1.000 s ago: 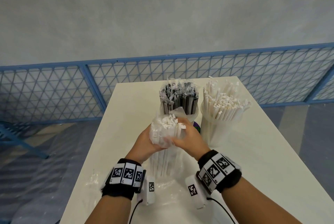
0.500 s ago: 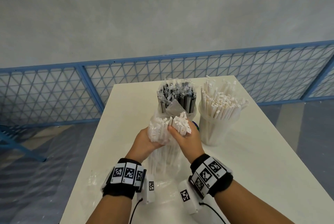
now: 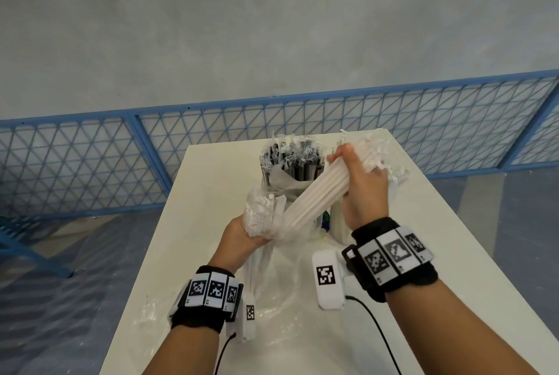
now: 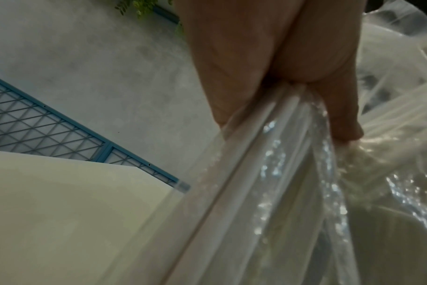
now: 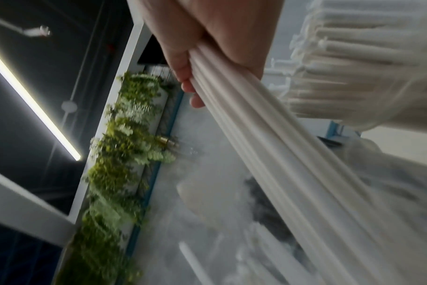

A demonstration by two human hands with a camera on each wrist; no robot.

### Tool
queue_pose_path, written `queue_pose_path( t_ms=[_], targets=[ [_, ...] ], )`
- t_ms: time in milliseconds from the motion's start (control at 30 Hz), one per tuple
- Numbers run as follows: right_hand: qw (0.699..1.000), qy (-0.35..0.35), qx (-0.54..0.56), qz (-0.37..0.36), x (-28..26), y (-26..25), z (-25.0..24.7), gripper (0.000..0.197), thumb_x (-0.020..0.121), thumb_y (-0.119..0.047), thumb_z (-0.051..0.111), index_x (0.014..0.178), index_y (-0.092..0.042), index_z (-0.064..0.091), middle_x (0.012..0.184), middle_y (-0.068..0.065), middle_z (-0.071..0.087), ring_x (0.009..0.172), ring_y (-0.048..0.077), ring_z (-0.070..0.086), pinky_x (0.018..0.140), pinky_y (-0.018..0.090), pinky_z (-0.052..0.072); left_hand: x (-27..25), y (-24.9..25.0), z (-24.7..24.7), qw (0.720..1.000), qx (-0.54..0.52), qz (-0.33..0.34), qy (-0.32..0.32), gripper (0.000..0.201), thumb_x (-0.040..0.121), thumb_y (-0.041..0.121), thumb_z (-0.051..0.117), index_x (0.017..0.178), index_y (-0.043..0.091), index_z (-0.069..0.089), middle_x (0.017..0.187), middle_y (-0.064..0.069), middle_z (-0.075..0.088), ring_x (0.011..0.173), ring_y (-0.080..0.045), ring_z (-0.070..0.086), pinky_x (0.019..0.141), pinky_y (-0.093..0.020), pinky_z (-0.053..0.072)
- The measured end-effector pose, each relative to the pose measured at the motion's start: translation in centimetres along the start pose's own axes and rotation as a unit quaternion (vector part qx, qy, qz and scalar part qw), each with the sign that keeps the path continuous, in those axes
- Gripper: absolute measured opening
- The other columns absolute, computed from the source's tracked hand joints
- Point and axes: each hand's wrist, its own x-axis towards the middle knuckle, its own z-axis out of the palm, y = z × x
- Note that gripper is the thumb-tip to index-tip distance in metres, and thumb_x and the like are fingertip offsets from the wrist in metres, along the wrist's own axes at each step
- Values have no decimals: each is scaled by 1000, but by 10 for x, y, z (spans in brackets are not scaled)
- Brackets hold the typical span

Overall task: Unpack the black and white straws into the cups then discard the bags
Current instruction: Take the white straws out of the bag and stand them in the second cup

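Clear plastic, crumpled, lies on the white table point(image 3: 193, 193) just left of the left wrist, an empty bag point(image 3: 151, 314) flat on the surface. Next comes the left hand point(image 3: 242, 235), its fingers curled tight around the gathered neck of a transparent bag point(image 3: 272, 278) that hangs below the fist toward the table; white straws point(image 3: 257, 217) still inside it stick up above the grip. From that fist a bundle of white straws point(image 3: 314, 196) slants up and to the right, its lower ends at the bag's mouth and its upper part clenched in the right hand point(image 3: 363, 190), raised higher and farther out than the left. Behind the bundle, between the two hands, stands a cup of black straws point(image 3: 290, 163). Directly behind the right hand is a cup of white straws point(image 3: 390, 163), mostly hidden by that hand. Beyond the table runs a blue mesh fence point(image 3: 90, 163).
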Motion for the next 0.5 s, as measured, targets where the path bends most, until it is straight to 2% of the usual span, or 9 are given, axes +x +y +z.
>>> queue_pose_path(
  t_ms=[67, 133, 200, 267, 367, 433, 500],
  targets=[
    [997, 36, 72, 0, 9, -8, -3, 7, 87, -12, 59, 87, -5, 57, 66, -2, 67, 69, 11, 63, 67, 24, 54, 1, 1, 0, 1000, -3, -2, 10, 32, 58, 22, 83, 85, 24, 66, 74, 11, 71, 70, 8, 65, 63, -9, 50],
    [994, 43, 98, 15, 12, -8, -8, 4, 87, -10, 59, 83, -12, 60, 63, -6, 66, 69, 9, 62, 68, 24, 54, 1, 1, 1, 1000, 2, -7, 17, 31, 60, 23, 83, 85, 26, 65, 74, 11, 70, 69, 10, 64, 63, -9, 50],
    [997, 11, 58, 49, 7, -1, -11, 8, 84, -9, 62, 86, -18, 61, 66, -5, 66, 71, 10, 63, 67, 25, 54, 1, 0, 3, 1000, 4, -8, 18, 32, 59, 24, 83, 85, 28, 64, 73, 16, 72, 71, 11, 64, 64, -9, 51],
    [997, -16, 18, 70, -1, 7, -13, 12, 84, -7, 62, 84, -18, 61, 66, -4, 66, 71, 11, 64, 66, 27, 54, 3, -1, 4, 1000, 8, -7, 21, 31, 64, 16, 84, 84, 29, 64, 70, 21, 71, 70, 11, 64, 64, -8, 50],
    [996, 42, 69, 47, -1, 1, -17, 13, 86, -5, 58, 80, -17, 57, 60, -7, 67, 68, 10, 65, 63, 23, 55, 5, -3, 3, 1000, 8, -6, 27, 34, 64, 12, 84, 86, 29, 63, 76, 15, 70, 73, 8, 64, 64, -7, 49],
    [990, 92, 108, 18, 9, -12, -25, 12, 87, -8, 59, 79, -16, 56, 59, -7, 66, 69, 12, 65, 65, 23, 55, 6, -5, 1, 999, -5, -7, 39, 34, 70, 3, 80, 87, 27, 64, 82, 13, 69, 76, 6, 64, 65, -8, 50],
    [982, 129, 134, -5, 18, -24, -35, 10, 88, -10, 59, 79, -15, 56, 59, -6, 63, 66, 12, 64, 64, 24, 54, 7, -7, -1, 999, -17, -6, 47, 32, 72, -1, 76, 86, 26, 66, 75, 13, 71, 73, 8, 65, 64, -7, 49]
  ],
)
